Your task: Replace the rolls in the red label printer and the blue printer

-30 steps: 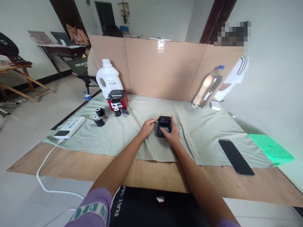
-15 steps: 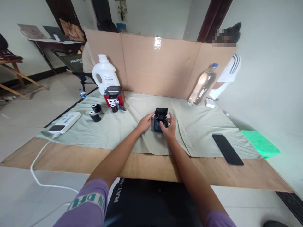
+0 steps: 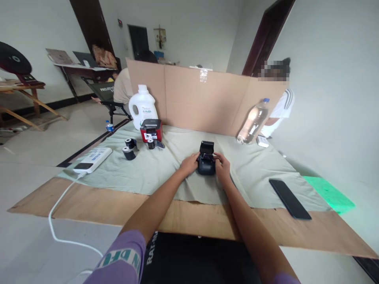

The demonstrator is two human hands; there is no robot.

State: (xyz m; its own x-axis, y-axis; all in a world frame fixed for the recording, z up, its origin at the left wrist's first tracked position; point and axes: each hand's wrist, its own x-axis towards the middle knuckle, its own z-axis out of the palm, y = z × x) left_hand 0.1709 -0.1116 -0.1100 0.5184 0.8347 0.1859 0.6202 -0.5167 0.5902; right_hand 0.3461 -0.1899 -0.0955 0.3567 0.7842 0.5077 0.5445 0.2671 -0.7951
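Note:
A small black portable printer (image 3: 206,167) sits on the cloth in front of me with its lid (image 3: 207,147) raised. Its inside is dark and too small to make out. My left hand (image 3: 190,164) grips the printer's left side, fingers bent against the casing. On the opposite side, my right hand (image 3: 222,167) holds the casing with curled fingers near the hinge. To the left lie black-and-white paper rolls (image 3: 129,153) and a smaller roll (image 3: 151,144) beside a red and black box (image 3: 151,131).
A cardboard panel (image 3: 204,98) stands along the table's far side. Before it are a white jug (image 3: 144,108) and a leaning clear bottle (image 3: 254,120). A power strip (image 3: 92,160) lies left, a phone (image 3: 289,199) right. People sit beyond the panel.
My view has tilted up, so everything sits lower in the picture. My right thumb has left the printer's top, and that hand now rests along its right side.

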